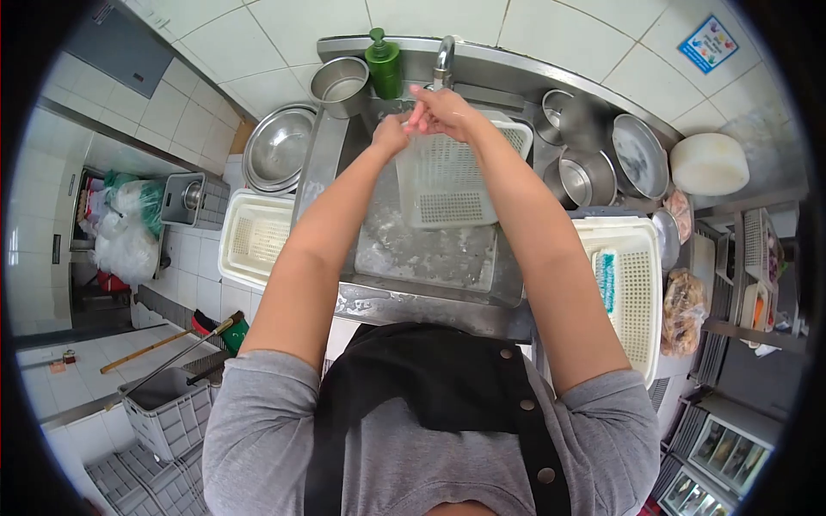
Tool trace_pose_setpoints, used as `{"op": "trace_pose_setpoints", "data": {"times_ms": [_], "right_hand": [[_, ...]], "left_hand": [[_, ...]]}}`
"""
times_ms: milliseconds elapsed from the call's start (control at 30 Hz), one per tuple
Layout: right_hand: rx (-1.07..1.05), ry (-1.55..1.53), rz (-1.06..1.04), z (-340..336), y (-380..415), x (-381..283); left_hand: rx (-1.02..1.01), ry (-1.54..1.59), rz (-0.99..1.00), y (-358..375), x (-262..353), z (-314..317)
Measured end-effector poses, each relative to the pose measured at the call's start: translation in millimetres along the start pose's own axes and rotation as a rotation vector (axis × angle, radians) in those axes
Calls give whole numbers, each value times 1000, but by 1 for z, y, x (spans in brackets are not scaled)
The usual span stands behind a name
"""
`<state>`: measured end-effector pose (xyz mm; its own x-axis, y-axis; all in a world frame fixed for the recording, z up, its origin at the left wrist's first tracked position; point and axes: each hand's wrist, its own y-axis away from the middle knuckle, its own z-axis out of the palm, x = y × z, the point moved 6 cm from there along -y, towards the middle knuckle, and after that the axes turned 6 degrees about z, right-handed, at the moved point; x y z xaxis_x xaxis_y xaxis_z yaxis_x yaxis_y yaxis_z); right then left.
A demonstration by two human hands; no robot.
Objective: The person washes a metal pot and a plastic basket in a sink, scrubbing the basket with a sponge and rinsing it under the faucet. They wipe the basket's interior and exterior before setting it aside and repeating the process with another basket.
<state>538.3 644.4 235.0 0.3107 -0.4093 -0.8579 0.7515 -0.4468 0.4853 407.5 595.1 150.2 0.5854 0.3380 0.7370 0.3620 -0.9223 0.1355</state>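
You have both hands together at the far side of the steel sink [391,304], just on the near side of the gooseneck faucet [445,58] and above the white perforated basket [452,209] in the basin. The step in hand looks like rubbing or rinsing your hands against each other, though no clear stream of water can be made out. Your right hand [448,110] lies against your left hand [392,134], its fingers reaching left; where they overlap, you cannot tell from this view how tightly either set is curled, and nothing shows gripped between them. From this pose, handling the basket would call for parting your hands and lowering them to its rim. As for writing, the blue-bordered handprint sign [708,44] on the far right wall carries lettering too small to read. The green pump bottle [385,69], left of the faucet, shows no legible label, and no brand can be read on the steel pot [341,86] beside it or the teal-bristled brush [607,281] on the right.
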Motion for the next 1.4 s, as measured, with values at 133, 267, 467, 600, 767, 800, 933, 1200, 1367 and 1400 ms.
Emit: {"op": "trace_pose_setpoints", "data": {"times_ms": [133,267,467,600,767,800,933,1200,1367,1400], "right_hand": [[249,42,-135,-39,58,-6],[583,397,-383,-72,77,28],[1097,777,123,-73,111,81],[1132,804,-543,-61,96,83],[835,1120,-742,-33,62,26],[735,1226,-825,-28,56,17],[473,1480,-975,-27,68,-2],[377,1669,-743,-58,114,0],[428,1677,-843,-51,138,9],[425,1683,-851,-51,139,13]], "left_hand": [[-42,-310,136,-23,63,14],[-55,-293,238,-9,119,18],[-5,-463,504,14,131,3],[253,-283,595,45,102,-53],[362,-160,627,90,54,-106],[287,-151,574,101,47,-112],[114,-182,519,153,25,-137],[106,-3,285,206,-63,-151],[104,64,394,205,-33,-133],[114,66,395,206,-29,-131]]}}
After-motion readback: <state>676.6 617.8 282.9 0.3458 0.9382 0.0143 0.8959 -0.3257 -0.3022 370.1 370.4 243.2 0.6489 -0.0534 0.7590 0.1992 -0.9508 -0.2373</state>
